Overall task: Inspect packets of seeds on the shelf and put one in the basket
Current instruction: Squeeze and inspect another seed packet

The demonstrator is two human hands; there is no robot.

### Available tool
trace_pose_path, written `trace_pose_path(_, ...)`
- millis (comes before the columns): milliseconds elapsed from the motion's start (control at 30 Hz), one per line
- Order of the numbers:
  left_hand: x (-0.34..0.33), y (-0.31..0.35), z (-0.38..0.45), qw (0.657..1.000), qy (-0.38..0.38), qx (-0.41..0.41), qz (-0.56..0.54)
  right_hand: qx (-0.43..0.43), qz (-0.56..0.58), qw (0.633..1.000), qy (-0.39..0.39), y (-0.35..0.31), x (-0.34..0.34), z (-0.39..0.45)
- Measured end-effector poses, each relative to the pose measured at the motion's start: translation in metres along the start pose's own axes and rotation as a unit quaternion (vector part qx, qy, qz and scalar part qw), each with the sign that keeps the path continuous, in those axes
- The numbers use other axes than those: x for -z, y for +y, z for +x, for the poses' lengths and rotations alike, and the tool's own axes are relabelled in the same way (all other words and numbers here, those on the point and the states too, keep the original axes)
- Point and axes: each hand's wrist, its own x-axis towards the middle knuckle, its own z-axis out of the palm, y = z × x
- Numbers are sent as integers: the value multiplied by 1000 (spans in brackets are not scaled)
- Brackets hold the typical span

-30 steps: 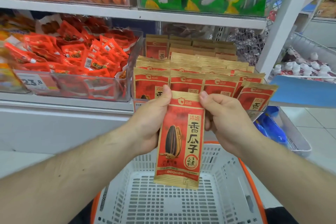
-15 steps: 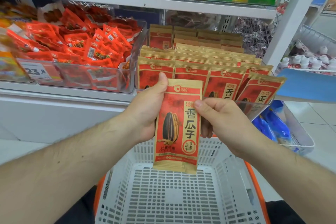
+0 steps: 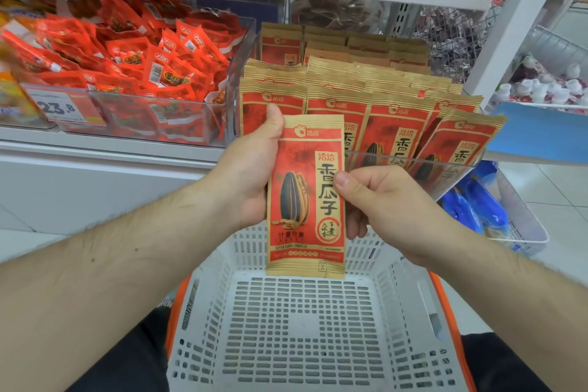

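Step in hand: judged from the scene, the packet (image 3: 306, 197) is being looked over just above the basket (image 3: 318, 328), front side to the camera; the drop into the basket is not yet done.
Left hand: the left hand (image 3: 251, 181) wraps the packet's left edge, thumb up near the top corner, fingers hidden behind it.
Right hand: the right hand (image 3: 378, 200) pinches the right edge, thumb on the front, curled fingers behind.
Doing it well: keep the packet flat and upright so the print reads; turn it over by the edges to check the back and the seals; then lower it and let go over the middle of the basket floor.
Packet place: centre of the frame, its bottom edge overlapping the basket's far wall in the picture.
Packet look: tall, narrow, tan paper ends, red face, one large striped sunflower seed, black characters down a pale panel; it looks flat and uncreased.
Shelf stock: matching packets (image 3: 397, 137) stand in rows behind, in the upper middle, on the shelf (image 3: 108, 149).
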Motion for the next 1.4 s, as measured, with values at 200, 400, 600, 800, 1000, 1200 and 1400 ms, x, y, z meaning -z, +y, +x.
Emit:
trace_pose_path(200,4,-2,3,1000,11,10,-6,0,-10,999,-32,1,1,-2)
trace_pose_path(400,6,0,4,999,21,7,-31,13,-7,999,-50,4,-2,-3)
trace_pose_path(600,9,2,5,999,16,9,-41,2,22,995,-98,7,0,-3)
trace_pose_path(800,9,2,4,999,6,3,-50,17,9,990,-142,5,0,-6)
trace_pose_path(1000,11,3,2,999,18,-7,-31,9,11,988,-156,-1,2,-11)
trace_pose_path(1200,14,-2,6,998,28,-9,49,33,-112,990,-80,0,-5,-17)
trace_pose_path(1400,9,-10,1,998,30,-22,53,51,-201,977,-49,1,-11,-20)
